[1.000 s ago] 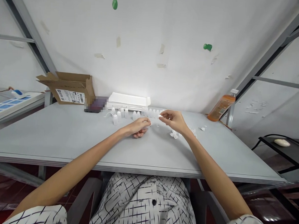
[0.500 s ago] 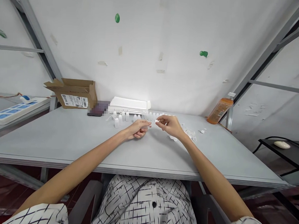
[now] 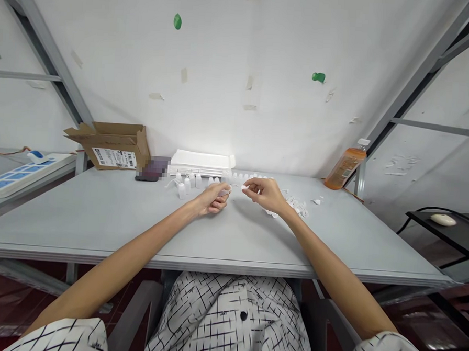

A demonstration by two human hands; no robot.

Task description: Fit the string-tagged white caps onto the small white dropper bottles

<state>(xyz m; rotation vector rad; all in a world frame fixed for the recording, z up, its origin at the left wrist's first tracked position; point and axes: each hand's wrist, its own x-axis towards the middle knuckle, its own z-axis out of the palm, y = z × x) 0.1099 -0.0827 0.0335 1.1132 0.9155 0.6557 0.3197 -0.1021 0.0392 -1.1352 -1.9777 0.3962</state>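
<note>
Over the table [image 3: 231,238], the right hand [image 3: 265,193] held a small white piece [image 3: 244,187] in a narrow pinch; the left hand [image 3: 209,199] had its grip closed around a pale object [image 3: 224,193], mostly hidden, near white bottles [image 3: 182,190].

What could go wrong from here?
The small white piece pinched in the right hand could slip, since only the fingertips hold it. The left hand might knock over the small white bottles standing close by. The right forearm might brush the loose white pile that it partly overlaps in this view.
</note>
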